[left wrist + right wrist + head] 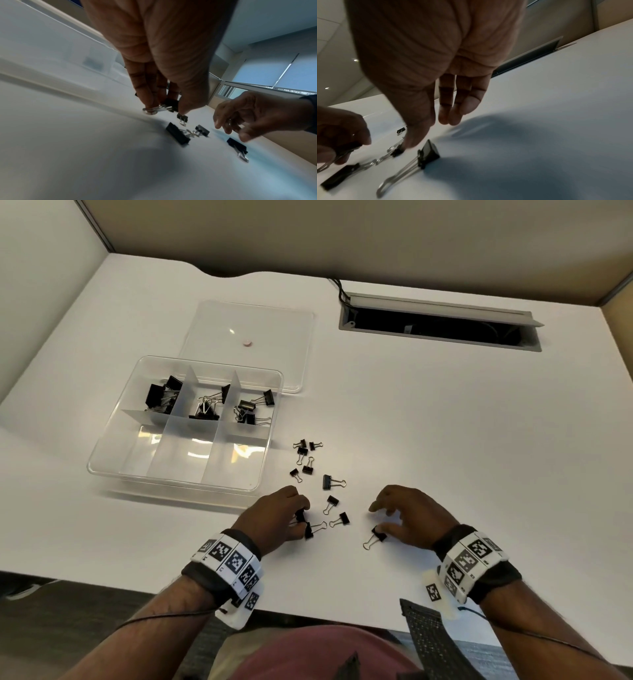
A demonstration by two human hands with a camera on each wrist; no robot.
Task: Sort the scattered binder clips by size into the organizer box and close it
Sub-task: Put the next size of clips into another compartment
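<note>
Gathering clips off the desk [445, 440] is, as we judge it, the step in hand, with the sorting partly done and the closing not yet begun.

Nearest the front edge, our left hand [279, 517] is curled down over the desk and pinches a small black binder clip [300, 515] between thumb and fingertips; the left wrist view shows the clip's wire handles caught under the fingers [147, 97]. A second clip [310, 530] lies just beside that hand, touching or nearly touching the thumb. Our right hand [407, 513] hovers with fingers loosely spread and holds nothing; its thumb sits just beside a larger clip [376, 536], and we cannot tell whether it touches.

Between the two hands lie two more loose clips [334, 510], and a little farther from the front edge a medium clip [331, 482] and a cluster of small clips [303, 457].

Farther still, toward the left edge, stands the clear organizer box [102, 460]. Its three far compartments each hold clips [205, 409]; the three near ones look bare. Its lid [246, 316] lies flat behind it, partly under the box's far wall.

Next, we judge, the left hand should lift its clip, carry it to the compartment matching its size and let go, while the right closes on the larger clip. The loose clip by the left thumb could be dragged along. A cable slot [438, 326] lies toward the far right corner.
</note>
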